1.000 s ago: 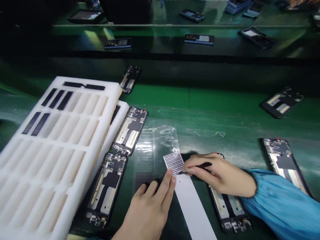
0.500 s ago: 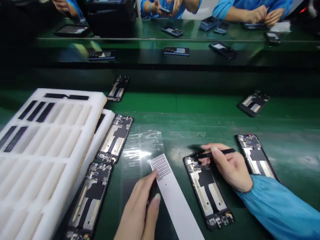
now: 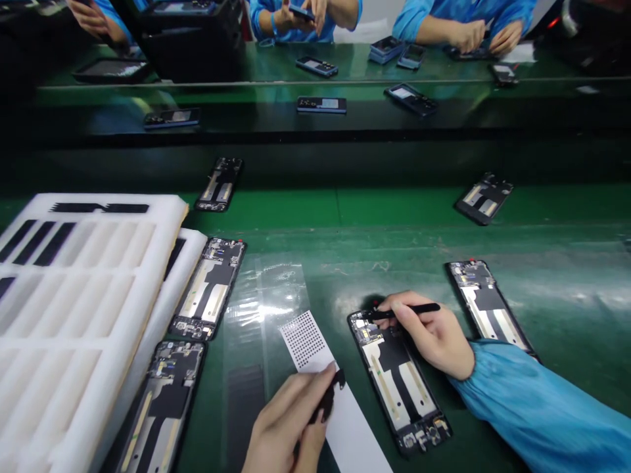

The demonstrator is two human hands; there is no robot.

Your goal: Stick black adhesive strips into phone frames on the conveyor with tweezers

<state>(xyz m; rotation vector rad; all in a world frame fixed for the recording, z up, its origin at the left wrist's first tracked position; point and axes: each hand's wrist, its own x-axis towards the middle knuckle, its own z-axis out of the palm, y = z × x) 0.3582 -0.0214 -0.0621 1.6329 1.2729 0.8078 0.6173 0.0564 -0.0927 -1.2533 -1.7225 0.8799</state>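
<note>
My right hand (image 3: 434, 332) pinches black tweezers (image 3: 417, 309), their tip at the upper end of an opened phone (image 3: 389, 374) that lies with its circuit board and pale metal plate showing. Between thumb and fingers, my left hand (image 3: 290, 414) holds a thin black part (image 3: 328, 397), partly hidden by the fingers. Beneath that hand lies a white sheet (image 3: 352, 420) with a grid of small black dots (image 3: 303, 339) at its far end. A clear plastic bag (image 3: 283, 289) is spread to the left of the sheet.
White foam trays (image 3: 111, 284) with black strips in some slots are stacked at left. More opened phones lie beside them (image 3: 210, 286), at right (image 3: 490, 305) and further back (image 3: 484, 199). A raised ledge (image 3: 256, 108) carries phones; co-workers' hands (image 3: 468, 36) work beyond it.
The view has shifted, so most things sit further left. My left hand has moved right along the white sheet, and the black part shows more. The tweezers remain at the phone's upper end.
</note>
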